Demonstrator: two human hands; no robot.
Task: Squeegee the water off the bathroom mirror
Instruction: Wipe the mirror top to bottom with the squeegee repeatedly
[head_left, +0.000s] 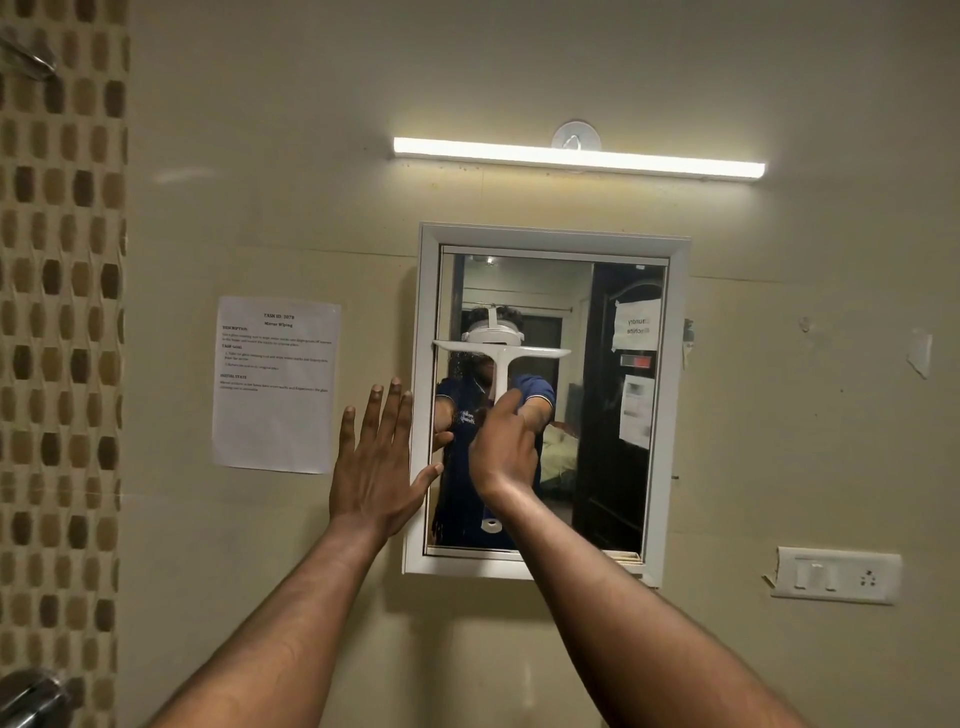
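A mirror in a white frame hangs on the beige wall. A white T-shaped squeegee lies against the glass, its blade level across the left and middle of the mirror at about one third of the way down. My right hand grips its handle from below. My left hand is flat and spread, palm on the wall and the frame's left edge, thumb touching the frame. The glass reflects a person and a room behind.
A lit tube light runs above the mirror, with a round white hook over it. A printed sheet is stuck to the wall on the left. A switch plate sits at lower right. Mosaic tiles and chrome fittings line the left edge.
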